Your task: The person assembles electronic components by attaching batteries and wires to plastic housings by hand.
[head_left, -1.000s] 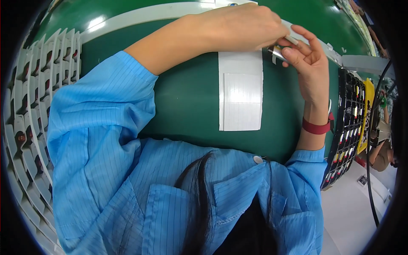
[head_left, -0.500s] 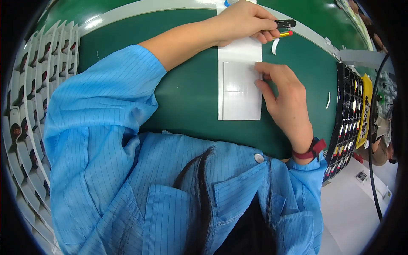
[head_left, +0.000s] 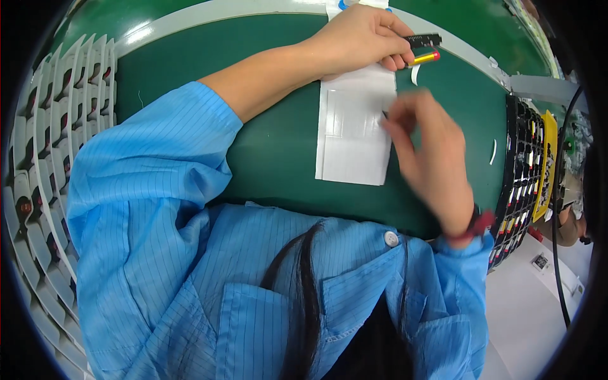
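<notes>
At the far middle of the green mat, my left hand [head_left: 367,39] is closed around a narrow black part [head_left: 423,41] that sticks out to the right. A small yellow cylinder with a red end [head_left: 425,58] projects just below it, by the same fingertips. Under that hand runs a long white sheet [head_left: 354,161] with a glossy clear film on its middle. My right hand [head_left: 434,149] hovers at the sheet's right edge, thumb and forefinger pinched on a tiny dark piece [head_left: 385,114], too small to name. Motion blurs this hand.
Grey racks [head_left: 54,158] with rows of slots stand along the left. On the right is a black compartment tray [head_left: 519,171] holding several small cylinders, with a yellow tray [head_left: 545,164] beside it. Thin white strips [head_left: 493,152] lie on the green mat [head_left: 272,145]. A black cable [head_left: 555,240] hangs at far right.
My right hand has come away from the sheet's edge with a tiny dark piece in its pinch. The sheet has shifted slightly left and tilted. My left hand has dipped slightly nearer.
</notes>
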{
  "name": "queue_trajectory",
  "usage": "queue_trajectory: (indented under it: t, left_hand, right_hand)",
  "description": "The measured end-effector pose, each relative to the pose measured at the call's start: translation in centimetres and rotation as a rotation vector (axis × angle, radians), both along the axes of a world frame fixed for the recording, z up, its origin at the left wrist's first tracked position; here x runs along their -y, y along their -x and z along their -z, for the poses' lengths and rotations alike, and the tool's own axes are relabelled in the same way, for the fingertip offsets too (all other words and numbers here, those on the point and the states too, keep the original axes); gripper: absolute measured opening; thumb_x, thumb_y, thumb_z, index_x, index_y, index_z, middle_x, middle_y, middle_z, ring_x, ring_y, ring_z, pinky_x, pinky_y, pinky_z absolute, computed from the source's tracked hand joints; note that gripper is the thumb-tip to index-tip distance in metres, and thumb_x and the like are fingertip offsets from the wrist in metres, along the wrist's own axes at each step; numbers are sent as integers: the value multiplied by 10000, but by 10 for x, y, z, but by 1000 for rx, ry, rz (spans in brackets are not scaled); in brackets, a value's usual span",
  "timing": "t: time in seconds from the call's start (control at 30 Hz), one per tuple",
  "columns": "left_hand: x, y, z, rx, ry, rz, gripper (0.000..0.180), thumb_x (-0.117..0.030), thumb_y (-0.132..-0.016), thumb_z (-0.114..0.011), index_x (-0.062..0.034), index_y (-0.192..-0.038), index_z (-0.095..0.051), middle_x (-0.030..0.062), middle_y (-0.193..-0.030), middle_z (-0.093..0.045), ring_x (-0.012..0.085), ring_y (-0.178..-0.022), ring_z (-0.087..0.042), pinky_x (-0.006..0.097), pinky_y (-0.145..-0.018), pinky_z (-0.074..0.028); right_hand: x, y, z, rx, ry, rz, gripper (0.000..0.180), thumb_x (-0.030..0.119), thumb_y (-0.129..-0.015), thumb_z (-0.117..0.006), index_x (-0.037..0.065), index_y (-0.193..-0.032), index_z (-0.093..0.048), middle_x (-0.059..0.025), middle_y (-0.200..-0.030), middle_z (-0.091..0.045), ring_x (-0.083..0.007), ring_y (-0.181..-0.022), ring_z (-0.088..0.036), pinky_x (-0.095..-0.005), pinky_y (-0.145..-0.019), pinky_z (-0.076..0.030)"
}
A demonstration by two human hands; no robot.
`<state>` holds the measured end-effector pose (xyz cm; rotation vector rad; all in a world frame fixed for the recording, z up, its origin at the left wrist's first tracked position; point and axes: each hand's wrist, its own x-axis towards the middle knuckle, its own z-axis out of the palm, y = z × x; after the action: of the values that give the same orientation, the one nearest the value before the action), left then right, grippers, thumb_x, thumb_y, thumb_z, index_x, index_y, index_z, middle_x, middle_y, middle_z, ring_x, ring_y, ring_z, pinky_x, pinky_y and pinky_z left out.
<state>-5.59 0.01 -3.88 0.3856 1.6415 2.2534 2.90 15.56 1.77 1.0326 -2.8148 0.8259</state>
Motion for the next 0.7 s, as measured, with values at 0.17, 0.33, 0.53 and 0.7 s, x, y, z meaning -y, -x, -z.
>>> queue_trajectory:
  t: [0.17, 0.33, 0.53, 0.7]
  left_hand:
    - [4, 1, -11, 178, -8, 131, 286, -118, -874, -498, 110, -1044, -522, 191, -968, -594, 175, -811, -610, 240, -759, -505]
    - [3, 3, -11, 219, -1, 168, 304, -134, -877, -499, 106, -1061, -512, 195, -963, -594, 184, -847, -611, 241, -775, -504]
    - [4, 3, -10, 138, 50, 170, 316, -148, -884, -490, 101, -1077, -513, 185, -943, -605, 169, -844, -610, 232, -774, -501]
    - [13, 3, -8, 165, 57, 202, 308, -146, -891, -473, 89, -1085, -521, 180, -943, -607, 163, -844, -609, 230, -780, -498]
  right_hand:
    - [-16, -7, -24, 125, 447, 98, 239, -121, -689, -584, 2, -867, -484, -86, -812, -576, -189, -757, -602, -262, -675, -487]
    - [-8, 0, -27, 456, 408, 148, 270, -96, -687, -622, 1, -902, -490, -80, -755, -567, -152, -727, -599, -253, -650, -494]
    - [-17, -21, -24, 3, 105, -183, 157, -77, -680, -609, 6, -787, -531, -121, -728, -553, -237, -643, -584, -317, -560, -475]
    - [-25, -12, -45, 417, 861, -78, 286, -4, -709, -645, 4, -943, -480, -73, -767, -561, -149, -636, -549, -225, -542, -446]
